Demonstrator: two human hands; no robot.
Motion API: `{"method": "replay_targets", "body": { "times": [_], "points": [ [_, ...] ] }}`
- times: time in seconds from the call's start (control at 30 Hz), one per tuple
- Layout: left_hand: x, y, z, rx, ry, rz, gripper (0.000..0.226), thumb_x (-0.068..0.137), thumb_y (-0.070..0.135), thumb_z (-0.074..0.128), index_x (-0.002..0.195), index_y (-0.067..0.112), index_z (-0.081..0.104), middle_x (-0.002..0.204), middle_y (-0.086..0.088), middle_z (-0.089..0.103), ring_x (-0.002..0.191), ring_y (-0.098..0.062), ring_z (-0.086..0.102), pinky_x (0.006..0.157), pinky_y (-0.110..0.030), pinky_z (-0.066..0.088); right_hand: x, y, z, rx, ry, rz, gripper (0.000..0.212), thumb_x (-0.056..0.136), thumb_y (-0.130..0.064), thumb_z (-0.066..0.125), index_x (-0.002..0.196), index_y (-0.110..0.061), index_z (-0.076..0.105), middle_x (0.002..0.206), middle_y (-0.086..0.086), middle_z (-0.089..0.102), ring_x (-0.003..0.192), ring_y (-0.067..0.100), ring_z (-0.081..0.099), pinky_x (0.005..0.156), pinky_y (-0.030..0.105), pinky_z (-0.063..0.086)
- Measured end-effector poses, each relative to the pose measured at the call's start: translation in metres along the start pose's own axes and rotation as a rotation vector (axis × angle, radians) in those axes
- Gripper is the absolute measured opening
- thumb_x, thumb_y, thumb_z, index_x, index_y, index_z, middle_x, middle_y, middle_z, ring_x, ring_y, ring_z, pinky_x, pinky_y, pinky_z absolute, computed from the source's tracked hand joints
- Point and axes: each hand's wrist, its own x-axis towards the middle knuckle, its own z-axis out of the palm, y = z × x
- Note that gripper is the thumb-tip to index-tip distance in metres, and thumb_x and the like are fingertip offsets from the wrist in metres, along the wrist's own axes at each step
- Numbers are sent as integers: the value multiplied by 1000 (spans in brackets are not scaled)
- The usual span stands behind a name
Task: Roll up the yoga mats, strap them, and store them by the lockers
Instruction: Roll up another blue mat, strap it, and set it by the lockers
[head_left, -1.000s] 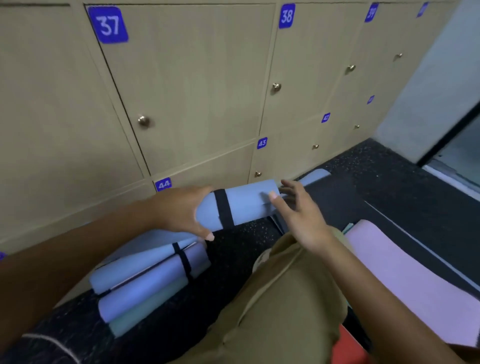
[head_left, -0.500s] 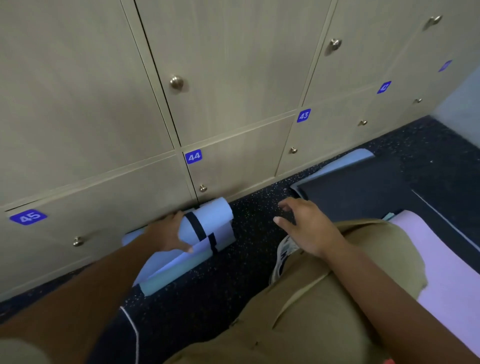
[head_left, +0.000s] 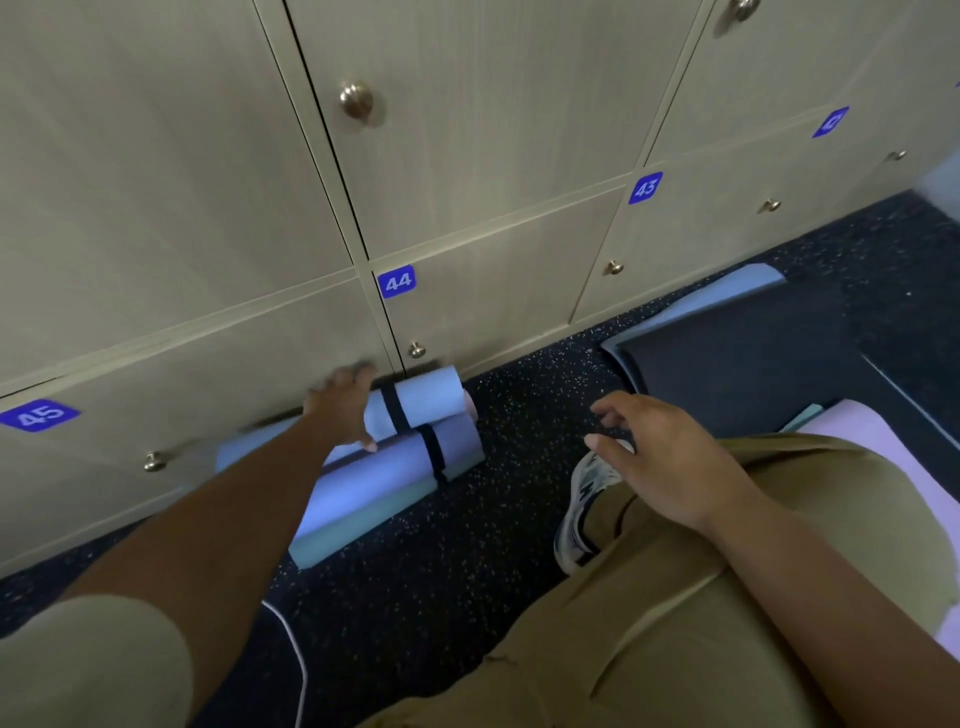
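Left hand (head_left: 340, 410) has loosened on the top roll (head_left: 426, 400).

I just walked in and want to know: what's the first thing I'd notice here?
Probably the pile of rolled blue mats with black straps, lying on the dark floor against the lockers under number 44. The left hand rests on the top roll. The right hand hovers open above a knee, near flat mats not yet rolled.
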Motion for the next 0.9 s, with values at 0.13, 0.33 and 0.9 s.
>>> {"method": "replay_targets", "body": {
  "times": [0.13,0.33,0.9],
  "points": [
    [8,3,7,-104,-5,-27,129,63,43,96,161,24,14,165,-14,20,144,-41,33,110,-61,34,5,-1,1,4,-12,12,40,102,-41,58,137,-24,54,124,-3,62,112,14,59,93,37,53],
    [9,-6,13,-144,-32,-8,117,68,51,91,158,21,24,165,-11,23,143,-38,37,110,-58,38,10,-2,1,17,-25,16,39,101,-39,59,137,-23,55,121,-3,62,111,15,60,94,39,54],
    [-67,106,-103,-212,152,385,44,94,42,71,131,21,60,118,2,66,106,-17,62,92,-32,49,-12,-14,-50,26,173,-63,38,101,-40,61,133,-21,59,124,-2,63,113,15,59,92,34,52]
  ]
}}
